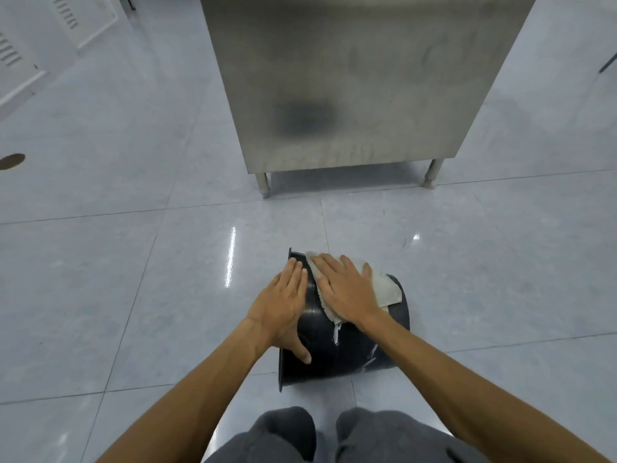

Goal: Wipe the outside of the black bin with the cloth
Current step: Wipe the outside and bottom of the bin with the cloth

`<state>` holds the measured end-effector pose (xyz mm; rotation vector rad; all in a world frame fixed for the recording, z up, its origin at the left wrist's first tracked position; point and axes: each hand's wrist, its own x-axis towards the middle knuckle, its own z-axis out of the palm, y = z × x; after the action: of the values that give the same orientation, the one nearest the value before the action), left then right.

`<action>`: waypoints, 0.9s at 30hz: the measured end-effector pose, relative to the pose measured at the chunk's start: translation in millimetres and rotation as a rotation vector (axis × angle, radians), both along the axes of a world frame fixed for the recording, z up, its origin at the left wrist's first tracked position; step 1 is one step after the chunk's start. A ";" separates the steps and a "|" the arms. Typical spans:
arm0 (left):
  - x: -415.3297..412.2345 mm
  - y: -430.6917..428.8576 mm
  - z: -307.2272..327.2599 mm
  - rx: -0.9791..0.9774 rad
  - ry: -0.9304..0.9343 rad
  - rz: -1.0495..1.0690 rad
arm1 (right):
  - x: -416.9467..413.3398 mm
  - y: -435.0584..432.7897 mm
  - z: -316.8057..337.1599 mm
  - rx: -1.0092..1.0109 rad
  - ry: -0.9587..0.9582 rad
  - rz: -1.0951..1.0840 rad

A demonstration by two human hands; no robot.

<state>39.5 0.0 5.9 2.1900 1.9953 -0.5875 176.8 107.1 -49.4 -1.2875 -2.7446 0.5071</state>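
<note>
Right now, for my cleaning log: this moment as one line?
bin: on its side | right hand: flat on cloth on bin wall | left hand: flat on bin near rim

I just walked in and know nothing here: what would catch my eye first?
A black bin lies on its side on the tiled floor, bottom centre. The right hand presses a pale cloth flat on it; the left hand rests alongside, near the rim. A steel cabinet stands behind.

Both forearms are extended forward and downward, converging. The left hand (287, 305) is laid flat, fingers straight and together, thumb spread back toward the body. The right hand (344, 289) is held palm-down just beside it, fingers straight and slightly splayed.
</note>
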 end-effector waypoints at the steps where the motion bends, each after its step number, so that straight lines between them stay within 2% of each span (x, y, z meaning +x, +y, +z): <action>1: -3.3 4.7 1.8 -0.021 0.015 -0.010 | 6.7 -8.8 -2.7 0.025 0.012 -0.018; 4: -5.7 18.6 6.7 -0.056 0.096 -0.026 | 23.8 -24.3 -8.5 0.015 0.059 -0.067; 7: -2.0 26.5 10.6 -0.081 0.094 0.009 | 33.6 -27.4 -9.8 -0.004 0.096 -0.121; 12: -2.2 13.0 9.8 0.007 0.062 -0.026 | 33.8 -22.6 -7.1 0.039 0.105 -0.168; 19: 11.8 -14.6 -4.1 0.108 0.072 0.034 | 22.2 15.2 7.1 -0.175 0.048 -0.257; 27: 13.6 4.0 -3.9 0.093 0.071 0.066 | 12.7 49.5 15.5 -0.412 0.012 -0.381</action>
<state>53.1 4.0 2.0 2.1744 2.1634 -0.5831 189.5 156.6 -33.9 -1.8290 -2.3654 1.0658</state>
